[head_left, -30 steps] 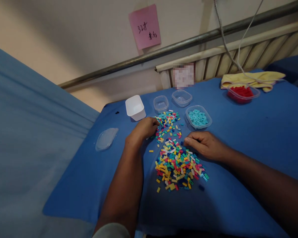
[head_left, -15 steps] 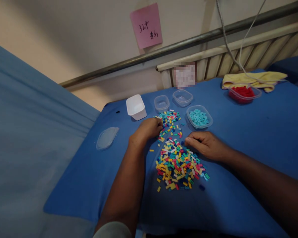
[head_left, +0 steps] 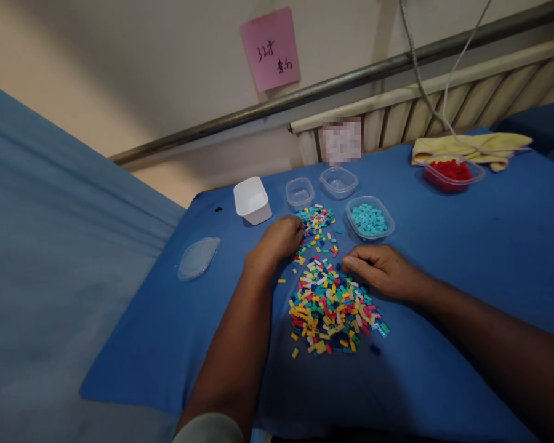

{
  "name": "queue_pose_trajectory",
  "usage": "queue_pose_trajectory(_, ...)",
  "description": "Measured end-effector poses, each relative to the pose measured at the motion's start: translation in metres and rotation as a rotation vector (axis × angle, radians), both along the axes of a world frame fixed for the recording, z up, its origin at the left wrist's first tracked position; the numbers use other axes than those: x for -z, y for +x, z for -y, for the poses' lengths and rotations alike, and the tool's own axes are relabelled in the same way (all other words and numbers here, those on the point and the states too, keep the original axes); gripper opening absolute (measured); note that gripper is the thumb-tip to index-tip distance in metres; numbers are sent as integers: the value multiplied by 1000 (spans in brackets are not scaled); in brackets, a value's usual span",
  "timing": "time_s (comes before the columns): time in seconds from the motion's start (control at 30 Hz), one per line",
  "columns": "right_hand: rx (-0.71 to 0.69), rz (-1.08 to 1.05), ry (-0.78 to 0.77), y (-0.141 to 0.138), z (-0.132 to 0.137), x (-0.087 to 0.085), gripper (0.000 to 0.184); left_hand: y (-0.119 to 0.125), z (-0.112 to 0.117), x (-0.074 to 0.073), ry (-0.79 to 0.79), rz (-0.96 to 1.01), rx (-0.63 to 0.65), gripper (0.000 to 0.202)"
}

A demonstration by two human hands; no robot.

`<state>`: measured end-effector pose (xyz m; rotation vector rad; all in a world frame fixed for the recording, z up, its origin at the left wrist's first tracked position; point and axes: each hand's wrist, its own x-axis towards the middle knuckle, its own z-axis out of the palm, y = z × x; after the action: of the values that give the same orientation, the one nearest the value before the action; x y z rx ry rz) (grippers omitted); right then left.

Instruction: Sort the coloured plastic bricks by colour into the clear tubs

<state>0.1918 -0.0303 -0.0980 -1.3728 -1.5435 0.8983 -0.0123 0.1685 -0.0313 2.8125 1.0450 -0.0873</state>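
Observation:
A large heap of small multicoloured building bricks [head_left: 330, 307] lies on the blue cloth, and a smaller heap of the same bricks [head_left: 317, 216] lies behind it. At the left side of the smaller heap is my left hand [head_left: 284, 236], its fingers curled in among the bricks; what they pinch, if anything, is hidden. My right hand [head_left: 381, 269] rests at the right edge of the large heap, thumb and fingers pressed together, their contents too small to make out. Behind it stands a clear tub of light blue bricks [head_left: 369, 219].
A white tub [head_left: 253, 200] and two clear tubs [head_left: 300, 193] [head_left: 338, 183] stand along the back. A clear lid [head_left: 199, 258] lies at the left. Red pieces [head_left: 450, 173] fill another tub by a yellow cloth [head_left: 471, 147]. Behind are a pipe [head_left: 240, 120] and a radiator [head_left: 471, 95].
My left hand has shifted slightly right and away from me, along the smaller heap. My right hand stays at the edge of the large heap.

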Motion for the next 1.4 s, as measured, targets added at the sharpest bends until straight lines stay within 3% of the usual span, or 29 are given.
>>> queue_pose_trajectory(0.27,2,6,-1,0,0,0,46,0,-3,8,0,-3,11,28)
queue_pose_trajectory(0.53,-3,14,2,0,0,0,47,-3,-1,0,-31,10,63,14)
queue_pose_trajectory(0.63,-5,28,3,0,1,-3,48,-8,-3,-3,-156,134,19,9)
queue_pose_trajectory(0.77,6,11,-9,-1,1,-6,47,-6,1,-9,-459,387,-72,13)
queue_pose_trajectory(0.83,11,-1,-9,-2,0,-6,47,1,8,-14,-526,506,-35,16)
queue_pose_trajectory(1.0,8,-21,2,-2,-3,-4,46,33,31,-21,-504,622,97,15)
queue_pose_trajectory(1.13,3,-24,17,-2,-5,-2,45,66,45,-21,-451,542,204,12)
queue_pose_trajectory(1.23,-4,-23,29,-2,-6,-1,45,90,53,-19,-319,430,224,15)
queue_pose_trajectory(1.4,-20,-29,42,-2,-8,-1,44,101,60,-16,-216,348,197,25)
